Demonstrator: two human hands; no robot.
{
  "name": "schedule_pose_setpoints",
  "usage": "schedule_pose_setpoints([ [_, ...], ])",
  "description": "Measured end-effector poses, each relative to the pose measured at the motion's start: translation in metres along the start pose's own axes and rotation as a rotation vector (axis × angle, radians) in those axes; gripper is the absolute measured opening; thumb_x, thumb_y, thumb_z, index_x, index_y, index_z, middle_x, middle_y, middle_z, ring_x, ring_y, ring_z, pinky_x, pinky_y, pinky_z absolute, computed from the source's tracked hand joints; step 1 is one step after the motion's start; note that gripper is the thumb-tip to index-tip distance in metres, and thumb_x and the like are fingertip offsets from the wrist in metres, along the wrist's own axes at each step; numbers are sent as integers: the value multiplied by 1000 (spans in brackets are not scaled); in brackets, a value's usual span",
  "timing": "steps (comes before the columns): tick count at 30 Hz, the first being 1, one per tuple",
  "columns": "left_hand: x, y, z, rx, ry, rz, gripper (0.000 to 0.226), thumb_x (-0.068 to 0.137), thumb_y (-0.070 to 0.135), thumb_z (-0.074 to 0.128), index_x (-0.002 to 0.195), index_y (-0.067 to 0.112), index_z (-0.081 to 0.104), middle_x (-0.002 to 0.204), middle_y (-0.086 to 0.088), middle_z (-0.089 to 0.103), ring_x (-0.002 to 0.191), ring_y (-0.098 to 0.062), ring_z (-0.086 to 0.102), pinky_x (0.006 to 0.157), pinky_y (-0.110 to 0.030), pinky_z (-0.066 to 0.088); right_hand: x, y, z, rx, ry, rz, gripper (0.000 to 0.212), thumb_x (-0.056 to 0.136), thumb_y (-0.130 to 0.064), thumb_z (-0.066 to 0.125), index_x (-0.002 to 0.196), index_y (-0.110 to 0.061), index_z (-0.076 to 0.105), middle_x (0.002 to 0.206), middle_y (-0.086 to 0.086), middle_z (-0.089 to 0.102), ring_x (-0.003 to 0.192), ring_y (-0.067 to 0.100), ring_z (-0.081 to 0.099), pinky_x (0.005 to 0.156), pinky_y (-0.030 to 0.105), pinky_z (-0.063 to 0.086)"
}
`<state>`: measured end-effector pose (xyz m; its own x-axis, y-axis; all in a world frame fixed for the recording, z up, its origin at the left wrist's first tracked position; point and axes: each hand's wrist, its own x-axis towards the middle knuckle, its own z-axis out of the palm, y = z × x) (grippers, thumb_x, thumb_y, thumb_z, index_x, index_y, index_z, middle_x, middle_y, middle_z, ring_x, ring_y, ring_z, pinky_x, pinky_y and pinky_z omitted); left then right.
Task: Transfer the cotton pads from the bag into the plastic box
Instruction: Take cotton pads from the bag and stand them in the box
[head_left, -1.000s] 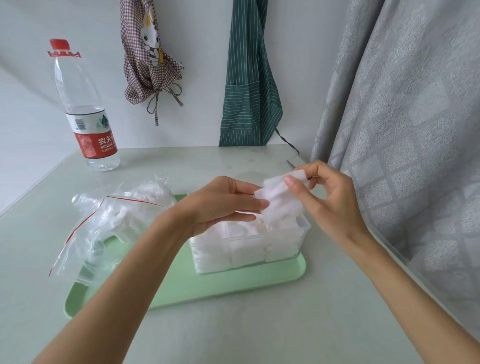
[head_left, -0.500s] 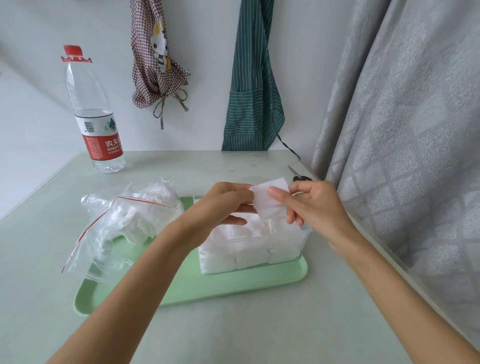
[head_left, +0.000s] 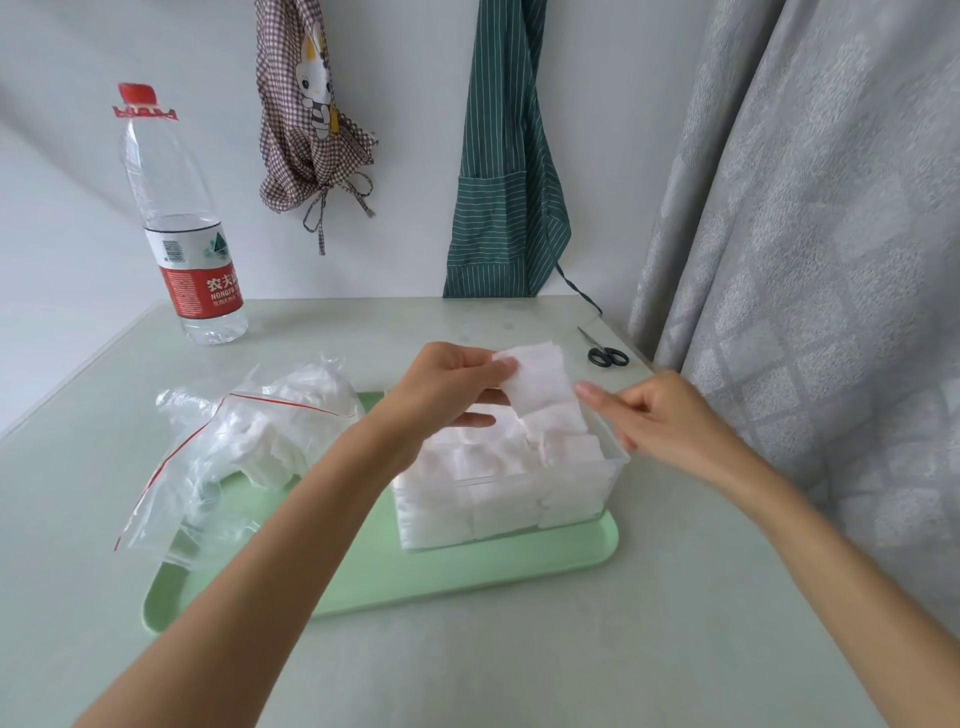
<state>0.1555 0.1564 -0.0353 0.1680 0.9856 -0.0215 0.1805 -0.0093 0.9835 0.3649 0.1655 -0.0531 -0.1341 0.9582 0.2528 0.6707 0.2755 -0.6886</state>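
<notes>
Pinching a single white cotton pad (head_left: 537, 378) by its left edge, the left hand (head_left: 447, 395) holds it upright in the air just above the far right part of the plastic box (head_left: 613, 470). That left grip is thumb against fingertips on the pad, and the square sheet hangs down so its lower edge nearly meets the pads already standing in the box. The right hand (head_left: 660, 415) sits just to the right of the pad, not touching it; its fingers are loosely curled with the forefinger reaching toward the pad, and it holds nothing. The box lies directly below the held pad, its long side running left to right, and it looks almost full, with only a narrow slot likely open at the right end. The left hand is the one placed to lower the pad. The bag (head_left: 249, 441), clear with a red seal strip, lies to the left with some pads inside, on the green tray (head_left: 571, 561) that also carries the box. The desk (head_left: 675, 649) offers open room in front; small scissors (head_left: 605, 356) lie beyond, near the curtain (head_left: 805, 260).
</notes>
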Motion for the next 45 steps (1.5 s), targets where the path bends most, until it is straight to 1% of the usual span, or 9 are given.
schedule_pose_setpoints([
  [4, 11, 5, 7, 94, -46, -6, 16, 93, 30, 56, 91, 23, 70, 80, 12, 70, 68, 6, 63, 71, -17, 54, 10, -4, -19, 232, 17, 194, 47, 87, -55, 50, 74, -13, 67, 56, -2, 58, 45, 6, 47, 47, 15, 35],
  [8, 25, 5, 24, 214, -65, -13, 25, 93, 35, 55, 103, 18, 70, 85, 7, 65, 66, 2, 57, 55, -9, 42, 18, -10, -9, 428, -196, 263, 40, 81, -33, 69, 115, -16, 57, 98, 4, 72, 83, 12, 66, 72, 21, 52],
  [12, 33, -10, 31, 393, -49, -1, 25, 89, 31, 62, 98, 10, 73, 85, -6, 69, 63, -5, 56, 61, -11, 44, 18, 1, 1, 220, -165, 251, 31, 83, -2, 67, 105, -15, 51, 76, 1, 68, 70, 14, 60, 63, 22, 50],
  [16, 35, -18, 31, 500, -126, -70, 18, 84, 24, 69, 100, 19, 72, 68, 4, 64, 64, -6, 56, 49, -7, 40, 14, 4, 6, 3, -166, 176, 26, 83, -6, 65, 100, -17, 48, 82, 10, 68, 76, 20, 58, 65, 28, 42],
  [19, 40, -19, 31, 623, -114, -79, 18, 83, 25, 68, 99, 17, 73, 61, 10, 62, 76, -11, 62, 68, -21, 46, 10, 0, 7, -198, -142, 101, 36, 73, -16, 76, 95, -22, 49, 88, 0, 64, 80, 18, 59, 73, 30, 47],
  [23, 41, -16, 35, 822, -99, -67, 19, 77, 34, 72, 95, 29, 74, 61, 14, 61, 88, -15, 65, 79, -29, 47, 12, -2, 4, -410, -147, -25, 30, 65, -15, 81, 70, -31, 56, 78, -8, 64, 60, 2, 51, 59, 23, 40],
  [27, 38, -18, 38, 962, -8, -10, 28, 68, 41, 78, 94, 33, 71, 91, 13, 70, 92, -12, 62, 69, -25, 40, 19, -6, 0, -401, -297, 37, 18, 67, -24, 83, 78, -35, 72, 70, -6, 52, 59, 8, 46, 60, 24, 38],
  [38, 31, -20, 34, 975, -20, 116, 18, 74, 39, 75, 91, 33, 75, 84, 14, 64, 92, -10, 61, 63, -24, 40, 33, -22, -1, -618, -533, 199, 17, 69, -36, 81, 80, -39, 69, 68, -12, 47, 62, 2, 45, 52, 16, 35],
  [45, -20, -25, -14, 783, 316, 221, 15, 83, 41, 65, 97, 39, 68, 86, 19, 57, 90, -6, 50, 70, -26, 41, 18, -42, 9, -212, -234, 107, 13, 72, -34, 78, 84, -32, 71, 67, -8, 55, 59, 6, 50, 59, 21, 39],
])
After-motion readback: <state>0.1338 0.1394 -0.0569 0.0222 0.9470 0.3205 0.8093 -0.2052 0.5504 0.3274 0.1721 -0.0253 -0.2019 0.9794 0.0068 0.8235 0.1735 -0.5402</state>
